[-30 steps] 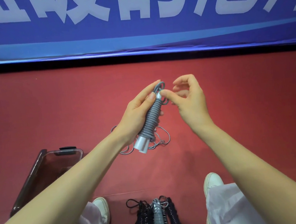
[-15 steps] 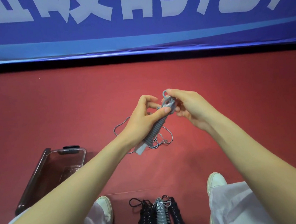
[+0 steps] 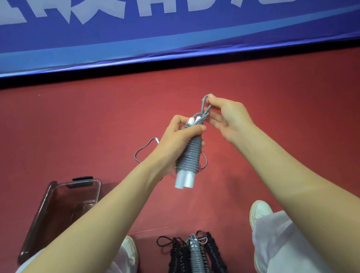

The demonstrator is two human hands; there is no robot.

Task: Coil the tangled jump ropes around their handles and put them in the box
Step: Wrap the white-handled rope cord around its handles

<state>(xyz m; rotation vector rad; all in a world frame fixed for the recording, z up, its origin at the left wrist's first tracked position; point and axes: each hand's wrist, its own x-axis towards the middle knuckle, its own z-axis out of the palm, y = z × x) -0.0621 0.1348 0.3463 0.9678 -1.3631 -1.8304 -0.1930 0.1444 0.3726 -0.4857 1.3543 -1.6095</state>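
Note:
My left hand (image 3: 178,141) grips a grey jump rope (image 3: 191,155) coiled tightly round its two white handles, held upright over the red floor. Thumb and fingers of my right hand (image 3: 224,116) pinch the loose grey loop (image 3: 204,106) that sticks up from the top of the coil. Another grey rope (image 3: 145,150) lies tangled on the floor under my hands, mostly hidden by them. The clear, dark-tinted box (image 3: 57,207) stands open at the lower left, partly behind my left forearm.
Three coiled ropes (image 3: 194,261), two black and one grey, lie side by side between my white shoes (image 3: 259,213). A blue banner (image 3: 163,27) with white lettering runs along the far edge of the red floor.
My right hand has pulled the grey loop up and away from the coil's top. The coiled bundle now stands steeper and shows both white handle ends.

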